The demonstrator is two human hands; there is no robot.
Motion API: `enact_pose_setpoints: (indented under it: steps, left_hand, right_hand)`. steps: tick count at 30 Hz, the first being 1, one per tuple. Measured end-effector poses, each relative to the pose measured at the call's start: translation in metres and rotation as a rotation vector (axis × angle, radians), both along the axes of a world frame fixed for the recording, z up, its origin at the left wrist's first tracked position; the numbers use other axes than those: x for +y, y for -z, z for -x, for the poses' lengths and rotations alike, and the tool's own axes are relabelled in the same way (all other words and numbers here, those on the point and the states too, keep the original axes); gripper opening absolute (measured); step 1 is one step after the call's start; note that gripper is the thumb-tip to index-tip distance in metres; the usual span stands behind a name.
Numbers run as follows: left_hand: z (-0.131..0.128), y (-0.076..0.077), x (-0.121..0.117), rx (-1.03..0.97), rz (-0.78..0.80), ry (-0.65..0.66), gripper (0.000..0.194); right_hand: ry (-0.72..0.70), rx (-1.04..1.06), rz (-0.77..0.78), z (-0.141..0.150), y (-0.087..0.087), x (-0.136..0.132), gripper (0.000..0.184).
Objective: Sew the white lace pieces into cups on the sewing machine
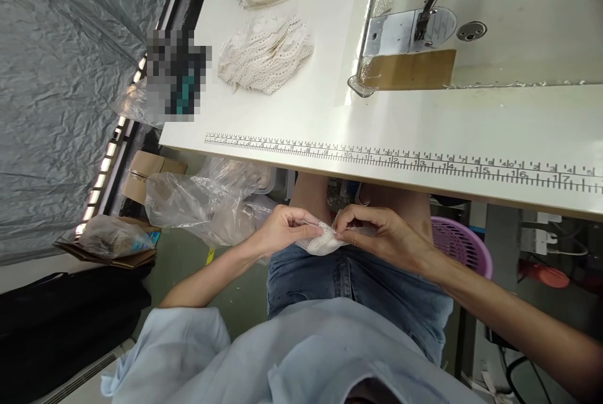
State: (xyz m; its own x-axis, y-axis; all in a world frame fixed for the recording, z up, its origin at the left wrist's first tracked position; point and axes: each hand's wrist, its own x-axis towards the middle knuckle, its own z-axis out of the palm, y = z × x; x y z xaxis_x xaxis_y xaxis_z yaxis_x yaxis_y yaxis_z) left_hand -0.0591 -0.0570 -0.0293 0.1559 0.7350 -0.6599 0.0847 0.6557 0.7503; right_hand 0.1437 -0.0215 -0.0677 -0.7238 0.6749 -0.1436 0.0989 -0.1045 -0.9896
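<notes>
The printed ruler (404, 163) along the sewing table (273, 116) edge reads 10 through 17; smaller upper digits are unclear.

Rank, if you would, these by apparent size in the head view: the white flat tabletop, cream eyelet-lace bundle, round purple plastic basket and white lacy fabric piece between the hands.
1. White tabletop
2. Cream eyelet-lace bundle
3. Purple plastic basket, visible part only
4. White lacy fabric piece

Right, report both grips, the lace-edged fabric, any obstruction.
Left grip and right grip pinching white lace-edged fabric. Fabric bunched above denim shorts. Nothing visibly blocking.
</notes>
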Motion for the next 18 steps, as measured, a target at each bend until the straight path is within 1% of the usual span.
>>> enact_pose_setpoints:
  steps: [2,6,8,11,15,18]
  left_hand:
    - [0.0005,0.0011,-0.0005,0.002,-0.004,-0.007,0.017]
    - [0.0019,0.0028,-0.0011,-0.002,-0.011,-0.005,0.017]
    - [0.0024,0.0030,-0.0011,-0.001,-0.008,-0.009,0.018]
    - [0.0025,0.0026,-0.0011,-0.006,0.001,-0.029,0.019]
    - [0.0017,0.0020,-0.0011,-0.038,0.016,-0.061,0.023]
    - [0.0014,0.0016,-0.0009,-0.057,0.021,-0.068,0.026]
  right_hand:
    - [0.005,0.037,-0.035,-0.0004,0.0006,0.0000,0.013]
    - [0.017,0.109,-0.183,-0.0009,0.0001,0.0001,0.011]
    - [0.025,0.120,-0.233,-0.0011,-0.0001,-0.0006,0.012]
    - [0.046,0.133,-0.274,-0.0015,0.0008,-0.0029,0.011]
    - [0.116,0.141,-0.324,-0.0027,0.0035,-0.0055,0.012]
    - [0.129,0.141,-0.323,-0.0031,0.0050,-0.0053,0.010]
